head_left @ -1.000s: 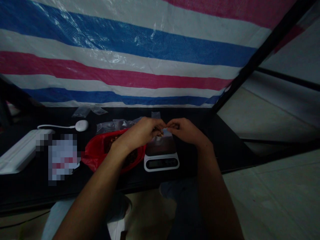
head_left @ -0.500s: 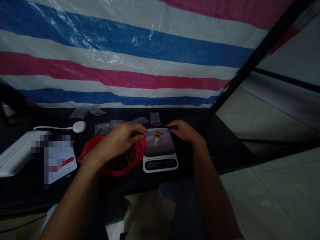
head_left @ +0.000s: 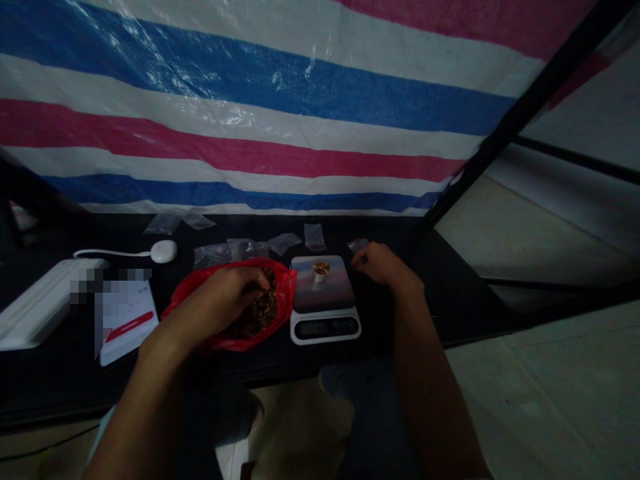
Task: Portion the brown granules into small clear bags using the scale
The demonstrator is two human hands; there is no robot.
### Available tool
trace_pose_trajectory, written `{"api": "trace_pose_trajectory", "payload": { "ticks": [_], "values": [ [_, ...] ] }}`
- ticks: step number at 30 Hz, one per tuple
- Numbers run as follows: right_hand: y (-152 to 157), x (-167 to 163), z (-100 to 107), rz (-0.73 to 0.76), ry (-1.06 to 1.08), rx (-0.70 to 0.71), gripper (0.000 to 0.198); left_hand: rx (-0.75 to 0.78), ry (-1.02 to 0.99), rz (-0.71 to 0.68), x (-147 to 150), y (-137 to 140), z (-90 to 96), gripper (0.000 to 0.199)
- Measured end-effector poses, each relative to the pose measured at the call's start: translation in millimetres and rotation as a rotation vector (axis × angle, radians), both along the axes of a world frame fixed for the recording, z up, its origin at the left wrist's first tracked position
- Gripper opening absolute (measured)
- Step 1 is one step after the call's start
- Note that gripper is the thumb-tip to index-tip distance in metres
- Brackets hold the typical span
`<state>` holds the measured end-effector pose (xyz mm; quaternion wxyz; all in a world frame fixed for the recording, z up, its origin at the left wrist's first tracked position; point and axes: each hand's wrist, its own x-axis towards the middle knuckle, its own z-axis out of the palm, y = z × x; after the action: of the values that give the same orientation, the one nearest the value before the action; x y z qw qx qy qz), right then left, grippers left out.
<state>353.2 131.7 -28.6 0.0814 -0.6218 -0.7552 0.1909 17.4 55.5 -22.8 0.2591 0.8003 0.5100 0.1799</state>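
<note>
Perhaps makeshift stall: striped tarpaulin point(head_left: 260, 113).

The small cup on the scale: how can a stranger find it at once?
On the black table, find the white scale right of the red bag. The small cup stands alone on its platform, filled with brown bits, unlike the flat clear bags behind.

Red bag point(head_left: 200, 300) of brown bits point(head_left: 260, 312); white scale point(head_left: 325, 319) with grey plate. Behind, tarp point(head_left: 280, 113) striped blue, white, pink (glossy). Black table point(head_left: 60, 373).
</note>
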Motion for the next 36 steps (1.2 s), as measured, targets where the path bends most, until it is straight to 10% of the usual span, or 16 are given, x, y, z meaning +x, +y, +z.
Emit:
{"api": "trace_pose_trajectory", "payload": {
  "ticks": [13, 27, 36],
  "values": [
    [-12.0, -7.5, 23.0, 0.025, 0.128, 0.079, 0.018, 0.044, 0.038, 0.022, 0.1, 2.2, 0.3, 0.025],
    [-36.3, -56.4, 46.3, 0.376, 0.261, 0.237, 0.020, 0.115, 0.017, 0.014, 9.1, -0.9, 6.6, 0.030],
    [-37.7, -31.0, 46.8, 0.221, 0.263, 0.114, 0.033, 0.363, 0.259, -0.292, 44.7, 89.4, 33.5, 0.063]
  ]
}}
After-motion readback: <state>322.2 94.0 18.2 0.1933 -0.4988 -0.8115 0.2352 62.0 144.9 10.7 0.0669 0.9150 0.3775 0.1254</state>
